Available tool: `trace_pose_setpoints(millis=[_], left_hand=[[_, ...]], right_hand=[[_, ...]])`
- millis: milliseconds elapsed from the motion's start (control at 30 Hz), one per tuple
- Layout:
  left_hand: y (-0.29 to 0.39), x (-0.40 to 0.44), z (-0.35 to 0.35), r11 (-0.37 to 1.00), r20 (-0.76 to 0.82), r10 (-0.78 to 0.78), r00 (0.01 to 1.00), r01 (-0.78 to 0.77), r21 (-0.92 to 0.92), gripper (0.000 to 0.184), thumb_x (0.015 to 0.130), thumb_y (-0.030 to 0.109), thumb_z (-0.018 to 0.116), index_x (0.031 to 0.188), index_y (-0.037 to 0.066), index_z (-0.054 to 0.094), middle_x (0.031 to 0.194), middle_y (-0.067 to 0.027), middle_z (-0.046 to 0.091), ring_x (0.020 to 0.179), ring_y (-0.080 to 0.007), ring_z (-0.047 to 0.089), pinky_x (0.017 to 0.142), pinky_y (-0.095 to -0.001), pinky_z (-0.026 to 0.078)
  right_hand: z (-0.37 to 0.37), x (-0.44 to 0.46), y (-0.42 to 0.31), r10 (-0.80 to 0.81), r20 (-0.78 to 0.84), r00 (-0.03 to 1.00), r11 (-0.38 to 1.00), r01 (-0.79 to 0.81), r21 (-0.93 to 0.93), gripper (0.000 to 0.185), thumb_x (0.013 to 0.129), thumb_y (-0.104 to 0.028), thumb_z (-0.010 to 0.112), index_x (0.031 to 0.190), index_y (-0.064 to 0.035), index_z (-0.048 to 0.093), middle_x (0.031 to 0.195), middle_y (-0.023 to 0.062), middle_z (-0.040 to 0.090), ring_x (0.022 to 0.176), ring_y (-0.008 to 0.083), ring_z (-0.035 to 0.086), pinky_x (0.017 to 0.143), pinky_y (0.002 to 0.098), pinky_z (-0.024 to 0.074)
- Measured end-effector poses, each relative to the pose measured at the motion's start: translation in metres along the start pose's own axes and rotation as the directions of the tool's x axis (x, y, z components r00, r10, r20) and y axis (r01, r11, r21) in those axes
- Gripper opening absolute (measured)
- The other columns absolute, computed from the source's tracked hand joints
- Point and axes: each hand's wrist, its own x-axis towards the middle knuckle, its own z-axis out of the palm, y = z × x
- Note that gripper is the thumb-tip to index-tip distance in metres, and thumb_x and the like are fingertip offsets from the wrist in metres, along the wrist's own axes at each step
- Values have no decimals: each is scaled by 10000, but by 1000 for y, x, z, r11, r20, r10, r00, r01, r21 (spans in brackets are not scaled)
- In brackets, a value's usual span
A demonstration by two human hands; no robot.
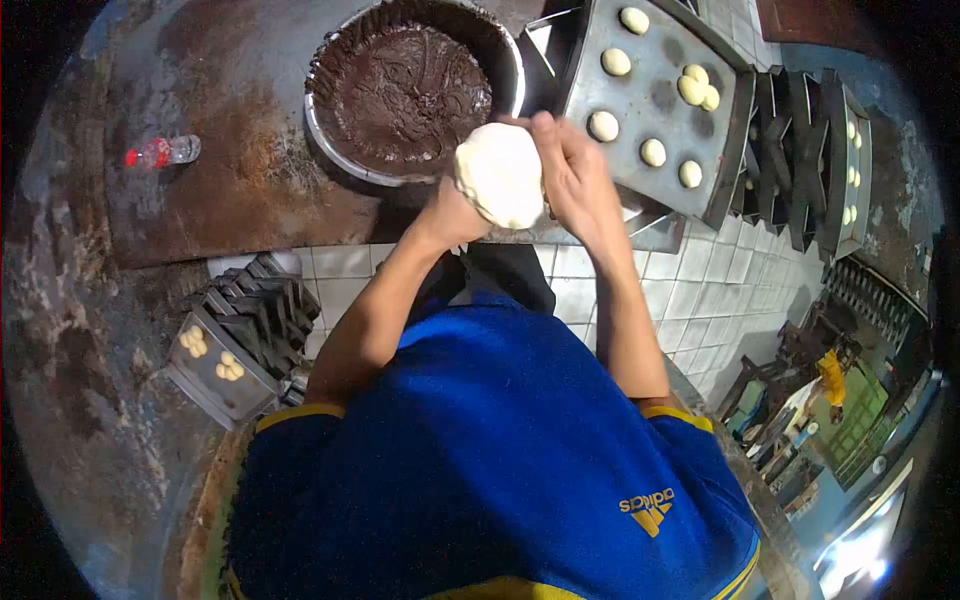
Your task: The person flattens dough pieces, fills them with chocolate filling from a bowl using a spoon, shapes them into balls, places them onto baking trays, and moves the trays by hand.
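A pale, rounded, flattened piece of dough (500, 178) is held up in front of me, near the rim of a large metal bowl (516, 90). My left hand (457, 215) cups it from below and the left, its fingers mostly hidden behind the dough. Beside the dough's right edge, my right hand (574, 178) is closed with the thumb raised. A thin brownish shape shows by that thumb; whether it is a finger or a tool I cannot make out. Thick dark brown paste (405, 95) fills much of the bowl and smears its inner wall.
Right of the bowl, a metal tray (640, 120) carries several dough balls, three of them clustered. More trays stand stacked at the right (850, 180) and lower left (225, 385). A red-labelled plastic bottle (165, 151) lies on the worn table (220, 80).
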Motion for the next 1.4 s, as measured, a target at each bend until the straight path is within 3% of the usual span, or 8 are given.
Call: trace_pose_setpoints(millis=[133, 267, 500, 600, 1100, 1167, 1267, 1400], left_hand=[[1, -16, -46, 899, 104, -422, 901, 401, 174, 487, 799, 126, 884, 1233, 8, 698, 1138, -157, 755, 1054, -261, 734, 946, -391, 575], [-52, -84, -110, 820, -108, -278, 954, 295, 491, 617, 722, 199, 938, 1239, -10, 674, 1140, -180, 727, 1079, -322, 708, 966, -441, 557], [-40, -91, -181, 637, -361, -524, 772, 636, 435, 433, 775, 194, 872, 1135, 33, 693, 1103, -179, 698, 1053, -402, 673, 879, -466, 566], [-43, -98, -191, 554, -187, -269, 945, 310, 772, 325, 828, 146, 799, 1114, 20, 712, 1060, -191, 739, 1000, -390, 718, 858, -470, 579], [-51, -133, -200, 638, -400, -426, 812, 583, 503, 298, 888, 66, 718, 1181, 9, 724, 1121, -168, 771, 1049, -291, 743, 909, -403, 569], [-57, -144, -207, 650, -333, -330, 883, 468, 598, 302, 896, 63, 716, 1193, 12, 720, 1143, -167, 767, 1067, -284, 739, 924, -399, 564], [2, -105, -193, 664, -403, -411, 818, 572, 482, 315, 894, 68, 730, 1203, 12, 716, 1153, -168, 765, 1077, -275, 738, 934, -396, 561], [2, -101, -192, 706, -439, -507, 742, 649, 283, 354, 870, 85, 771, 1212, 12, 712, 1150, -181, 762, 1065, -289, 744, 915, -404, 568]], right_hand=[[68, -37, 174, 290, -52, 956, 809, -274, -520, 593, 982, -549, 668, 955, 37, 753, 1035, 274, 723, 976, 450, 722, 896, 526, 559], [115, -93, 298, 97, -31, 995, 709, -91, -699, 359, 979, -215, 680, 1243, 19, 611, 1122, 297, 694, 1025, 512, 677, 865, 550, 556], [70, -43, 180, -42, 242, 969, 913, 136, -385, 347, 985, -64, 573, 1331, -33, 583, 1270, 293, 671, 1137, 470, 666, 946, 549, 549], [51, 17, 109, -324, 191, 926, 738, 374, -562, 383, 950, -62, 583, 1328, -114, 627, 1165, 212, 659, 1034, 433, 672, 916, 495, 574], [77, 145, 110, -183, 762, 621, 110, 783, -612, 179, 949, -156, 550, 1001, -110, 716, 910, 149, 771, 878, 291, 771, 771, 427, 611], [80, 174, 89, 305, 748, 590, 515, 558, -650, 195, 935, -172, 579, 964, -46, 725, 986, 169, 779, 928, 292, 753, 824, 408, 591], [78, 205, 142, 332, 787, 520, 710, 412, -572, 293, 887, -149, 588, 1114, -83, 761, 1078, 188, 780, 953, 318, 757, 847, 420, 595], [87, 188, 158, -3, 802, 598, 463, 711, -529, 316, 846, -108, 596, 1115, -87, 759, 966, 243, 759, 815, 433, 745, 740, 520, 610]])
